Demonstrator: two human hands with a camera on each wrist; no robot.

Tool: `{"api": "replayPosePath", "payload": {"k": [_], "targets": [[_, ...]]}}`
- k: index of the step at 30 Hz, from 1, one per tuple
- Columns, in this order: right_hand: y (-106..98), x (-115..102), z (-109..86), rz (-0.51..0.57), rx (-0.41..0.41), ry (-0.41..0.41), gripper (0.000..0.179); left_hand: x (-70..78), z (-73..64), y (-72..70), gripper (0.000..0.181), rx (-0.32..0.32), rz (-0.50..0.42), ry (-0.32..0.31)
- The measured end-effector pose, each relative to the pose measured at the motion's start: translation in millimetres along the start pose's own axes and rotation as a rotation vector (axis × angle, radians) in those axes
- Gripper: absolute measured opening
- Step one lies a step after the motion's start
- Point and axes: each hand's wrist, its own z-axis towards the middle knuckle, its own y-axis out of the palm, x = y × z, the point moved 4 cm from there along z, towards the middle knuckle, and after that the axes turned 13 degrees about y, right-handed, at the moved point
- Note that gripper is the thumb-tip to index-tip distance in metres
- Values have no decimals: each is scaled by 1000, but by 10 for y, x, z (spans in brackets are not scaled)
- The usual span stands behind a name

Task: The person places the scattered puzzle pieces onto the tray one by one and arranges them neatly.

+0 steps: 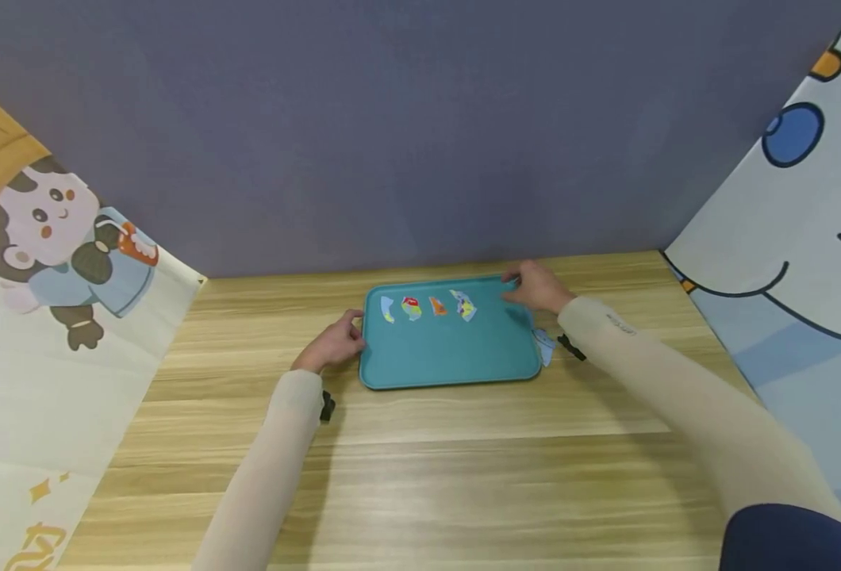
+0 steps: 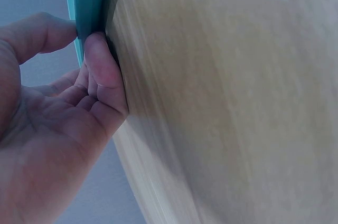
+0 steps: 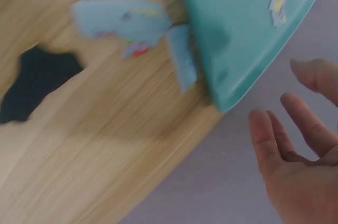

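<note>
A teal tray (image 1: 449,349) lies on the wooden table, with a row of several small, flat, irregular printed pieces (image 1: 410,308) along its far part. My left hand (image 1: 335,342) pinches the tray's left edge; in the left wrist view the thumb meets the rim while the fingers lie low against its side. Over the tray's far right corner is my right hand (image 1: 535,287), its fingers spread and slightly bent with nothing between them (image 3: 306,134). Light blue printed pieces (image 3: 119,20) lie on the table beside the tray's right edge.
A black irregular flat shape (image 3: 39,81) is on the table near the light blue pieces. Behind the table (image 1: 435,476) rises a grey-purple wall (image 1: 420,143). Cartoon-printed panels stand at the left (image 1: 49,381) and right (image 1: 785,238).
</note>
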Motion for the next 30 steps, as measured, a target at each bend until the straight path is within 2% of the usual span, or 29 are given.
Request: {"api": "replayPosePath", "payload": {"k": [6, 15, 22, 30], "targets": [[-70, 198, -77, 15, -47, 6, 45, -22, 3, 3, 63, -3, 11, -4], [-42, 475, -167, 13, -90, 3, 46, -22, 11, 14, 65, 4, 13, -2], [40, 561, -217, -26, -106, -41, 45, -38, -2, 18, 66, 29, 10, -8], [89, 596, -227, 11, -135, -71, 49, -53, -14, 9, 65, 45, 10, -21]]}}
